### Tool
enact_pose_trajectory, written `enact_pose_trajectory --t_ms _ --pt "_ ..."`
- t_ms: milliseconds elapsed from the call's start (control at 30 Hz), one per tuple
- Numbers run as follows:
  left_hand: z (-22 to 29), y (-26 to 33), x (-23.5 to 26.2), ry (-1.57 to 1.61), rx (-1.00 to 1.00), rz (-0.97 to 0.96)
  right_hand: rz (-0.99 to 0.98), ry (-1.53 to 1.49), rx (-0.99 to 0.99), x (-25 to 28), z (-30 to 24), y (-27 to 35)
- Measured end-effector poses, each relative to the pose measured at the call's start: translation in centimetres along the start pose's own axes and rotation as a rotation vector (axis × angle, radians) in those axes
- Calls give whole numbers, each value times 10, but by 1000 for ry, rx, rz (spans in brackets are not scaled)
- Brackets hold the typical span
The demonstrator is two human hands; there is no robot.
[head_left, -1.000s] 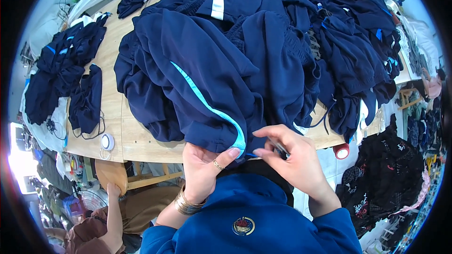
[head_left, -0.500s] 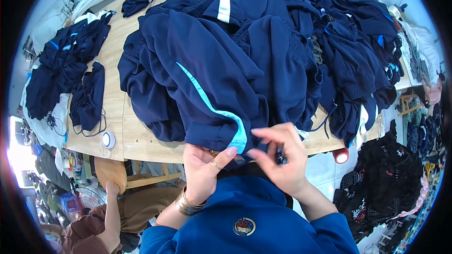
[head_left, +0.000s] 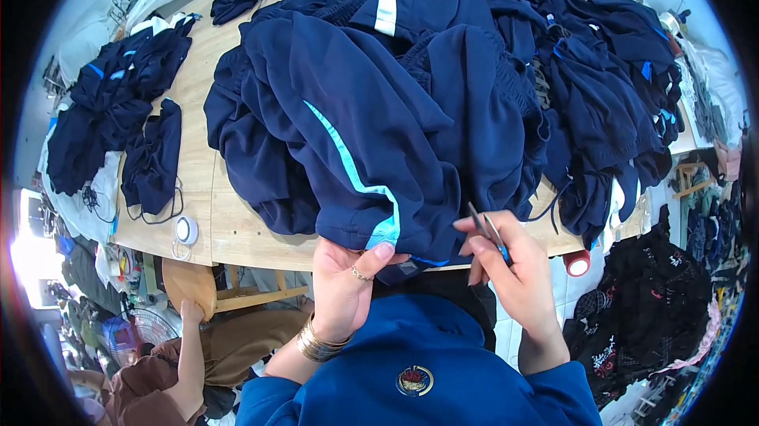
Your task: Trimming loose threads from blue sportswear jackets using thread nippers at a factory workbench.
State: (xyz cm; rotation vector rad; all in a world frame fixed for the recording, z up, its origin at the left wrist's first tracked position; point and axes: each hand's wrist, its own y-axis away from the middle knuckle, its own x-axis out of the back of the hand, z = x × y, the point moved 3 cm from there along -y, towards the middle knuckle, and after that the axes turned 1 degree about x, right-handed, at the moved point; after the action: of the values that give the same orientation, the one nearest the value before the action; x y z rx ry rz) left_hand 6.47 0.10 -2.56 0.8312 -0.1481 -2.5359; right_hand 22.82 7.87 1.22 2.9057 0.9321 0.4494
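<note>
My left hand pinches the hem of a navy trouser leg at the table's near edge, its thumb pressed on the end of a light-blue stripe. Just to the right, my right hand has its fingers closed around small thread snips. Their blades point up and away from me, apart from each other, with a touch of blue near the fingers. The snips are clear of the held hem. Part of their body is hidden in my palm.
More navy garments heap on the right of the wooden table, and others lie at left. A white round object sits near the left edge. A seated person's hand rests on a wooden stool. Black patterned cloth lies at lower right.
My right hand has moved right, away from the hem, and the snips' blades now show. My left hand keeps its hold; the stripe's lower end has shifted slightly left.
</note>
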Motion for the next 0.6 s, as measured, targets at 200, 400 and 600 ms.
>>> enact_pose_trajectory --t_ms 200,400,600 --pt "-1 -1 1 87 45 -42 -42 -120 -35 -8 -5 3" --pt "-2 2 3 196 138 -66 24 -106 108 -16 -1 -1" --pt "-3 1 3 263 153 -108 -1 -180 9 -14 -4 0"
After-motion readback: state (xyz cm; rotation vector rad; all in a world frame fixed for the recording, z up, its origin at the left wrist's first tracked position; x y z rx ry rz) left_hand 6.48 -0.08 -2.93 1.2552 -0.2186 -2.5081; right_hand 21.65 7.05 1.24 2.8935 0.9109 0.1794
